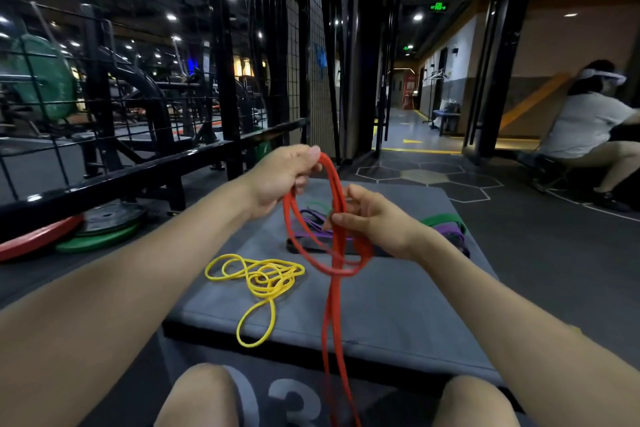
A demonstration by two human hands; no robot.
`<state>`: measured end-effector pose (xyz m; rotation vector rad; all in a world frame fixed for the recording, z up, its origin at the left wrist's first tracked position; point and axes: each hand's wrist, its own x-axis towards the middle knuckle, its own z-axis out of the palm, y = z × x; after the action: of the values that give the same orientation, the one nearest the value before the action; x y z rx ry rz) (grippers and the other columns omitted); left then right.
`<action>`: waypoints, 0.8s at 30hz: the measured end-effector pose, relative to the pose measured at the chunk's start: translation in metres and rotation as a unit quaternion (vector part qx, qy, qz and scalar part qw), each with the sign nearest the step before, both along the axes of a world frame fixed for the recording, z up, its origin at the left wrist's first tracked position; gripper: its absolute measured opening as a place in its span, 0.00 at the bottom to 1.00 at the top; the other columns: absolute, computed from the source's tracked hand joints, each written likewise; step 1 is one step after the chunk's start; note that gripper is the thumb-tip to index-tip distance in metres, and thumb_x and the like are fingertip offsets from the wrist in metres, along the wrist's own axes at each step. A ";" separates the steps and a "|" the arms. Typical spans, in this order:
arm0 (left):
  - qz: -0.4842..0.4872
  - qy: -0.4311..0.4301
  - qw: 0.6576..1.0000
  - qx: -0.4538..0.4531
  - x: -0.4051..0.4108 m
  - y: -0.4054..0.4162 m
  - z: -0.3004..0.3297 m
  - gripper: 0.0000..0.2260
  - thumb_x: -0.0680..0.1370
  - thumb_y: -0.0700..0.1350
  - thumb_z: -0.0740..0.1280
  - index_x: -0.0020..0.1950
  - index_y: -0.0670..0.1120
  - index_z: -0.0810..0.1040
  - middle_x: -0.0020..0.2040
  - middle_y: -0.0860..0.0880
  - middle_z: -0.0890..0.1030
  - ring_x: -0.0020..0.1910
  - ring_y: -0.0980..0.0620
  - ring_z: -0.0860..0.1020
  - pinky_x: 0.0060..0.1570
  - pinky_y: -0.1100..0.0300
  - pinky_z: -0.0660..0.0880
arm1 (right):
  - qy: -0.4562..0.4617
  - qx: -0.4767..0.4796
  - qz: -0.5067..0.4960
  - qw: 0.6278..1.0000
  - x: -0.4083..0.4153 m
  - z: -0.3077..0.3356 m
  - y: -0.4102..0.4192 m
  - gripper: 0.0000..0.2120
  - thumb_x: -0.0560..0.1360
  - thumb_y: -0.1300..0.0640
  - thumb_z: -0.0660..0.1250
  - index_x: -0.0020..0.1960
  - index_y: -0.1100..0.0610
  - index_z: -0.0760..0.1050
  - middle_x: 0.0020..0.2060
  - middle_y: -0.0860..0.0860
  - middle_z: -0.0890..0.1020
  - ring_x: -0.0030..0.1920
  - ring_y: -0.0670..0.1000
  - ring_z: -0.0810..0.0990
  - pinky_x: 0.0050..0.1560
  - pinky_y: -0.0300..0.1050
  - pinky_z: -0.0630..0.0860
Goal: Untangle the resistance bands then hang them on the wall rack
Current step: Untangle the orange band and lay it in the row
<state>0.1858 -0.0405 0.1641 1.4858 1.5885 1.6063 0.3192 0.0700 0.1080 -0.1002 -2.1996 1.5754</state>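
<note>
At far left, weight plates in red, green and grey lie stacked on the floor beside a black metal frame, with a wire mesh partition rising behind it. Your left hand is raised above the grey padded platform; its fingers are curled and pinch the top of the red resistance band between thumb and fingertips. Below and to the left of that hand, the yellow resistance band lies loose on the platform in several overlapping coils, one long loop reaching toward the near edge; neither hand touches it. The red band hangs from your left hand in a loop, crosses over itself just below your right hand, and then falls as two parallel strands between your knees to the bottom of the view. Your right hand is lower than the left, fingers curled round the red loop's right side, thumb toward the band. Behind the red loop, the purple resistance bands and a thin green resistance band lie tangled on the platform's far half; more green and purple band shows just right of your right wrist. At far right, a seated person in a white shirt faces away, well apart from the platform.
</note>
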 end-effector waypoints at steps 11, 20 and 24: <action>0.097 -0.108 0.989 0.040 -0.039 -0.027 -0.008 0.13 0.82 0.45 0.54 0.38 0.46 0.68 0.31 0.51 0.63 0.22 0.61 0.66 0.26 0.69 0.63 | -0.081 0.276 -0.116 0.951 0.019 0.025 0.014 0.10 0.78 0.61 0.61 0.53 0.69 0.74 0.31 0.49 0.69 0.30 0.43 0.67 0.34 0.32 0.67; 0.091 0.023 0.986 -0.135 -0.049 -0.033 -0.038 0.11 0.82 0.44 0.54 0.45 0.44 0.73 0.39 0.48 0.75 0.36 0.55 0.76 0.32 0.72 0.70 | -0.071 0.373 -0.209 0.901 0.018 0.066 0.016 0.12 0.81 0.57 0.55 0.43 0.58 0.74 0.34 0.55 0.72 0.35 0.53 0.70 0.38 0.49 0.71; 0.034 0.044 0.996 -0.076 -0.026 -0.016 -0.027 0.10 0.80 0.43 0.60 0.59 0.41 0.72 0.51 0.48 0.77 0.52 0.55 0.74 0.38 0.77 0.70 | -0.056 0.404 -0.173 0.896 0.002 0.076 -0.002 0.13 0.80 0.57 0.56 0.49 0.62 0.77 0.37 0.59 0.78 0.37 0.56 0.75 0.41 0.50 0.73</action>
<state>0.1595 -0.0569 0.1369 1.4540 1.7847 1.4365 0.3214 0.0678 0.1841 -0.3107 -2.5628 0.4038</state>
